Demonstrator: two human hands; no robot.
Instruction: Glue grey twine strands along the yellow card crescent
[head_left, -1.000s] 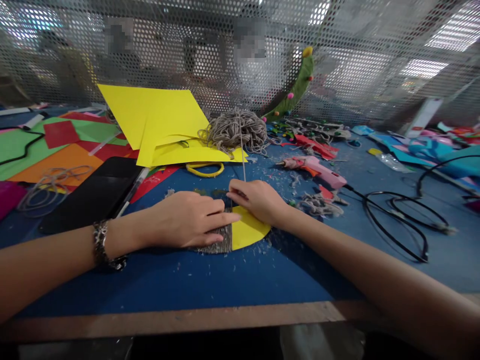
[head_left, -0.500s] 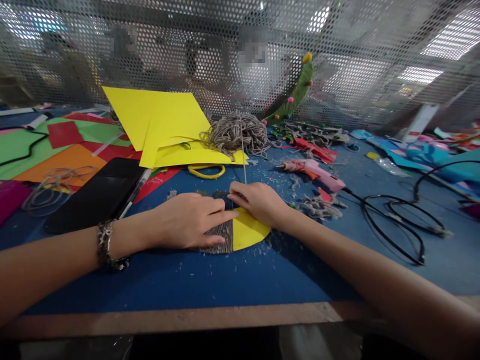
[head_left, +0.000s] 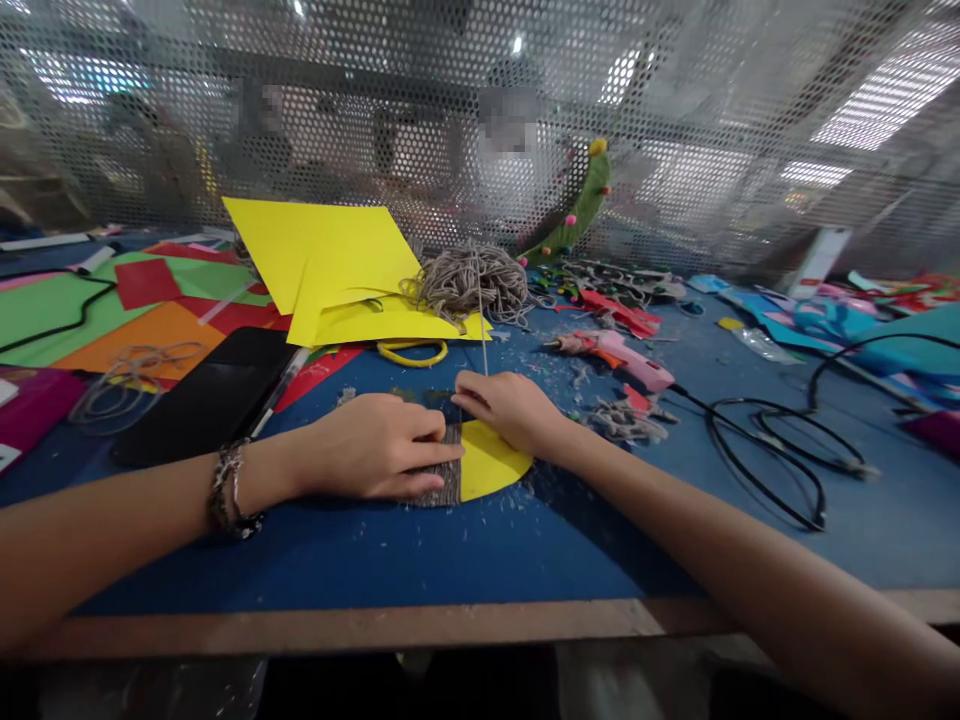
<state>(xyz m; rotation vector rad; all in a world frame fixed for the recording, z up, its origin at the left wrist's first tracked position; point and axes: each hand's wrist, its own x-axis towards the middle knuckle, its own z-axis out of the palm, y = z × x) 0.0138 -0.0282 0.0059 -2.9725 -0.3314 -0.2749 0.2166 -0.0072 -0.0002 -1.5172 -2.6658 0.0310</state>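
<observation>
Fingers, left hand: laid flat, slightly apart, over the yarn rows.
Fingers, right hand: drawn narrow, apparently pinching a grey strand that runs back toward the yarn heap.
Yellow oval: on the tabletop beneath both hands, long axis side to side, left end hidden.
Bare yellow part: right of the rows, which cross the long axis; right hand nearer, at its far edge.
Glue gun: beyond the right hand, apart.
</observation>
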